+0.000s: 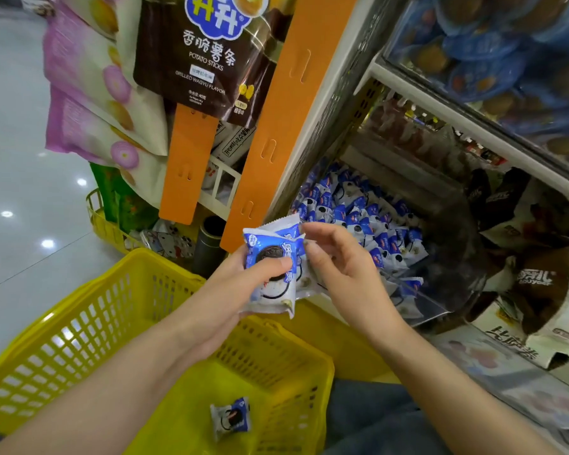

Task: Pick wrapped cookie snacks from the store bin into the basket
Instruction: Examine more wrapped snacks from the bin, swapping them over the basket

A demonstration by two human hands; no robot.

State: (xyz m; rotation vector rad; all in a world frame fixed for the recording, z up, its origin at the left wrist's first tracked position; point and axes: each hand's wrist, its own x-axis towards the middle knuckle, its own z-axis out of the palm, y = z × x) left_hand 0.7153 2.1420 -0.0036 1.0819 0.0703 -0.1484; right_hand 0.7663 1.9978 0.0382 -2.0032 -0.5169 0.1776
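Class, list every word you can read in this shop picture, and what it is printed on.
"香脆薯条": dark brown hanging snack bag
"POTATO STICKS": same bag
"GRILLED WAGYU FLAVOR": same bag
Too small to read: lower print on that bag
Too blurred to read: blue-and-white plastic cookie wrappers

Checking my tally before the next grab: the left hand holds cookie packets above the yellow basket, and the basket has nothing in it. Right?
Not quite: the basket is not empty. The head view shows one wrapped cookie packet lying on the floor of the yellow basket. The rest stands: the left hand grips cookie packets above the basket.
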